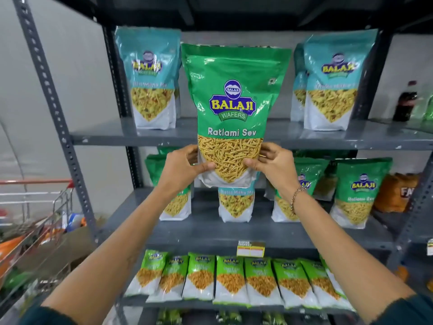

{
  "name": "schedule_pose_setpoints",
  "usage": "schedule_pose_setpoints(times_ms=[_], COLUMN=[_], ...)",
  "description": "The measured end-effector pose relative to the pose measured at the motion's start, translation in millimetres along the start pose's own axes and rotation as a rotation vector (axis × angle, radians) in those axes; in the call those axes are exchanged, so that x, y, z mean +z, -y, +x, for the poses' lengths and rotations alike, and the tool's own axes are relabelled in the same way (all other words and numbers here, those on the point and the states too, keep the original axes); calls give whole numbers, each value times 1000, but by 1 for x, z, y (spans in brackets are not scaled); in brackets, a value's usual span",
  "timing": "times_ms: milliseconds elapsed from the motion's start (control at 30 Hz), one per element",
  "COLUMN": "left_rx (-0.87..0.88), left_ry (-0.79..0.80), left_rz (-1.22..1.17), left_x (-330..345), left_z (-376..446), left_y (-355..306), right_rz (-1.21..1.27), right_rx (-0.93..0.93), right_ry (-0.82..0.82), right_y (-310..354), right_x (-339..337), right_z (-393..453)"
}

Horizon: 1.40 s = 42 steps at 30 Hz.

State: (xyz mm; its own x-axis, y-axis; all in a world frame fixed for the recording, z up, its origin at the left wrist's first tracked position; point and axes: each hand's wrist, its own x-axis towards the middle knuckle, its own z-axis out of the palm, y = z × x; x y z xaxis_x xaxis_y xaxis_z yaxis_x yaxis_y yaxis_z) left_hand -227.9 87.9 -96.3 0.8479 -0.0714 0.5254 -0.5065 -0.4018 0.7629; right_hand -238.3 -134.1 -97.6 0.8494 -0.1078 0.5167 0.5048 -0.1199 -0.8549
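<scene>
A person is holding a large green pouch of Ratlami Sev upright in front of the upper shelf of a grey metal rack. The pouch's base is hanging below that shelf's front edge and its top is rising well above it. The left hand and right hand are each pinching a lower corner, thumbs in front, so each grip is clamped on the pouch.

The pouch is probably heading for the gap on the upper shelf. To do this well, the hands should be lifting the base clear of the shelf's edge, sliding it in level, and setting it down flat with the label facing out, without nudging its neighbours.

Counted against the upper shelf:
- 3 teal pouches are showing on it, 1 left of the gap and 2 right.
- 1 level below, 3 green pouches and 1 teal-labelled pouch are standing.
- 2 levels below, at least 7 small light-green packets are lying in a row.
- 1 dark bottle is standing off the shelf's right end.
</scene>
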Motion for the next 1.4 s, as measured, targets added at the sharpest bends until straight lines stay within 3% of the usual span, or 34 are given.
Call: schedule_pose_setpoints(times_ms=[300, 567, 933, 1400], left_rx=[-308, -503, -616, -651], left_ry=[-15, 77, 61, 81], left_rz=[34, 161, 205, 132], left_x=[22, 34, 35, 45], left_z=[-56, -45, 4, 1], left_y=[97, 177, 242, 259], right_rz=[15, -26, -28, -46], right_rx=[243, 420, 439, 454], right_ry=[75, 140, 185, 200], right_y=[-116, -208, -256, -286], right_x=[37, 75, 121, 125], right_z=[-40, -29, 18, 22])
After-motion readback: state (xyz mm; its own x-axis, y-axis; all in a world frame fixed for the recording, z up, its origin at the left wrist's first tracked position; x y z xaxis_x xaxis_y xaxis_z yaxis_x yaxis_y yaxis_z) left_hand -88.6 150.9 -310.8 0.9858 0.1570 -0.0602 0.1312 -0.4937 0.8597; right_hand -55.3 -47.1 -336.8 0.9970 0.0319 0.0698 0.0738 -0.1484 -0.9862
